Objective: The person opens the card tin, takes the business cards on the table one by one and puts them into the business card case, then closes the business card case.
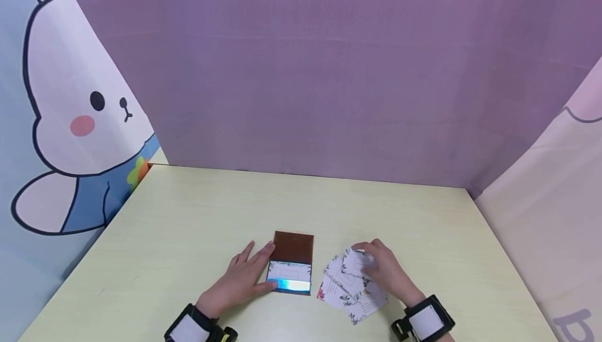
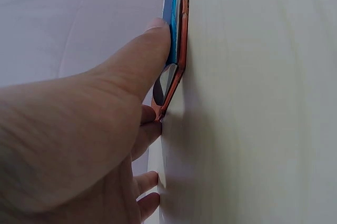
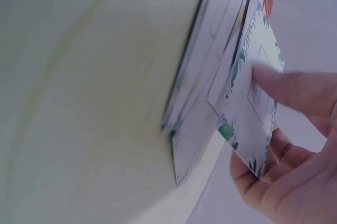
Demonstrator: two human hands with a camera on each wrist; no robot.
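On the right wrist view only, the right hand point(image 3: 284, 145) pinches one floral card point(image 3: 247, 103) lifted off the spread pile point(image 1: 345, 287). Left hand point(image 1: 240, 279) lies flat, fingers straight, steadying the open brown card case point(image 1: 291, 269), which shows a shiny blue edge.

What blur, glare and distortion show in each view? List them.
Head view: even soft light, wide-angle bending at the edges, a bright blue glare on the card case. Left wrist view: the left hand looms large and soft, with a shadow on the table under the case. Right wrist view: motion blur smears the spread cards; the card held by the right hand is sharper.
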